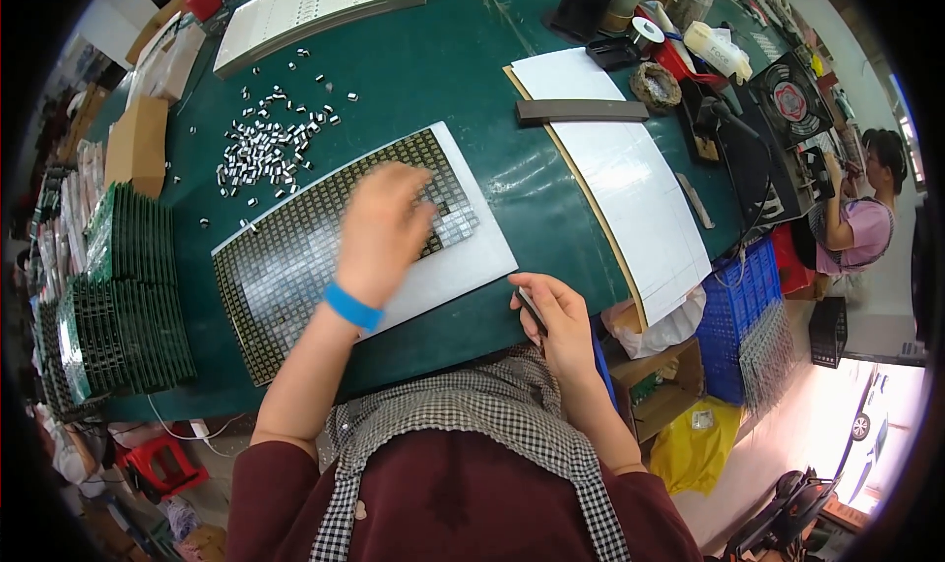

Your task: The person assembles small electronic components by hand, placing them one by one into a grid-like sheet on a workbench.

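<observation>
Left grip [386, 232], its hold unreadable through blur, is over a dark rectangular gridded panel [285, 277]. Right grip [561, 328] clasps a slim black strip [532, 310]. Silvery square cells [458, 225] beside the left grip appear done, dark ones beyond it outstanding

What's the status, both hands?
Left hand blurred, over gridded panel. Right hand holds small dark piece. Loose parts scattered beyond panel; nothing visibly blocking either hand.

"What do we see on our green tabletop [472, 80]?"
"We see scattered small metallic pieces [264, 151], a white board [448, 275] near them, stacked green circuit boards [128, 336] at left, and a white panel [640, 198] at right."
</observation>
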### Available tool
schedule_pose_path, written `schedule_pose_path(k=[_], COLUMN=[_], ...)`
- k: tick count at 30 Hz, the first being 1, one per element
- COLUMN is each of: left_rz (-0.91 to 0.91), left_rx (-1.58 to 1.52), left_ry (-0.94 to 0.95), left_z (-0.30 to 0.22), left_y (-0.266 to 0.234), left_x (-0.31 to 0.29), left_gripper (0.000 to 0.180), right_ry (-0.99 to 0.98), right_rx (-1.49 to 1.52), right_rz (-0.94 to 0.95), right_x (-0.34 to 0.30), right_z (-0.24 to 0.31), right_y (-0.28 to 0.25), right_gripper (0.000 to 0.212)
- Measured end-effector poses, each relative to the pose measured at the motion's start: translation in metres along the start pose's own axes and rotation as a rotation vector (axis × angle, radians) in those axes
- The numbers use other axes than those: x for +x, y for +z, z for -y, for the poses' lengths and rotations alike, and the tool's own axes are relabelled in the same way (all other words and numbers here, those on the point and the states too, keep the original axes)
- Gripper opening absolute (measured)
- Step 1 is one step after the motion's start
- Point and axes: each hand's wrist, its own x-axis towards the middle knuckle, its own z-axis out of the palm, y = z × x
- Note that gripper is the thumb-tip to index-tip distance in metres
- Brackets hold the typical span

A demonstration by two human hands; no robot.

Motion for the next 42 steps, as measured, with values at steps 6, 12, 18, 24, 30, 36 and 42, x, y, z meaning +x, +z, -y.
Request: schedule_pose_path(k=[6, 12, 18, 24, 30, 36, 42], left_rz=[0.279, 0.243, 0.367, 0.553, 0.547, 0.556, 0.644], left_rx=[0.576, 0.664, -0.806, -1.635, -1.665, -1.594, -0.962], left_ry=[0.163, 0.198, -0.432, -0.852, -0.801, -0.798, -0.578], left_z=[-0.046, -0.046, -0.028, -0.034, -0.037, -0.043, -0.036], left_y=[0.071, 0.077, 0.014, 0.020, 0.021, 0.014, -0.005], left_x=[-0.007, -0.003, -0.007, -0.045, -0.045, -0.045, -0.028], left_gripper=[0.012, 0.010, 0.010, 0.015, 0.012, 0.012, 0.011], right_ry=[0.035, 0.008, -0.061, -0.620, -0.663, -0.767, -0.883], right_rx=[0.033, -0.014, 0.024, -0.601, -0.622, -0.718, -0.877], right_rz=[0.055, -0.012, -0.035, -0.037, -0.040, -0.057, 0.011], right_x=[0.005, 0.003, 0.004, 0.000, -0.003, -0.003, -0.001], right_z=[0.000, 0.003, 0.002, 0.017, 0.016, 0.010, 0.002], right_y=[-0.007, -0.007, -0.005, 0.012, 0.016, 0.016, 0.016], right_gripper=[0.022, 0.024, 0.017, 0.016, 0.016, 0.016, 0.014])
